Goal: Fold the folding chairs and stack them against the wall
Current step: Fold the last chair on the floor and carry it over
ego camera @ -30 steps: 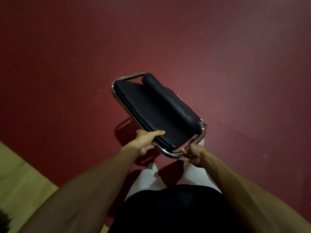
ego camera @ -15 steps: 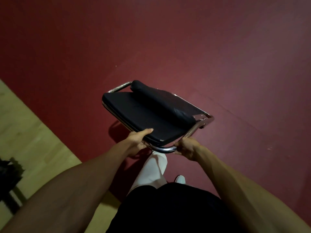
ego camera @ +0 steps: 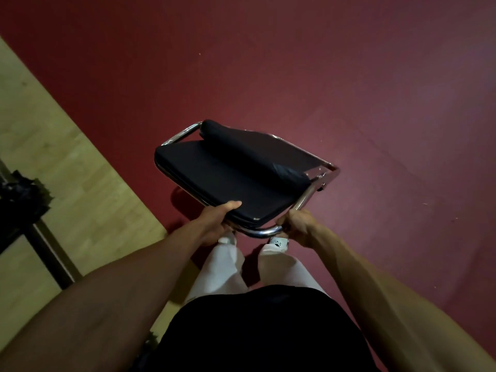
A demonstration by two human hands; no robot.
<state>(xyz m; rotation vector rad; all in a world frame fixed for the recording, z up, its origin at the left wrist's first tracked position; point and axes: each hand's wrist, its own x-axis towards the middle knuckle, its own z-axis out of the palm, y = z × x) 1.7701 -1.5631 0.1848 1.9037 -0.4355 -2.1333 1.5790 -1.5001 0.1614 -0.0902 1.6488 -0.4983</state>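
- Dark red floor (ego camera: 322, 63) fills most of the view; a strip of pale wooden floor (ego camera: 67, 170) borders its left edge.
- The folding chair (ego camera: 228, 178), black-padded with a chrome frame (ego camera: 264, 232), is folded flat and held off the red floor in front of the person's legs, its backrest lying across the seat.
- A black shape (ego camera: 21, 200) stands on the wooden floor by the left edge, too dark to identify.
- The left hand (ego camera: 214, 221) grips the seat's near edge, thumb on top, fingers beneath.
- The right hand (ego camera: 296, 226) is curled round the frame's near right corner.
- White shoes (ego camera: 279, 242) stand on the red floor under the chair.
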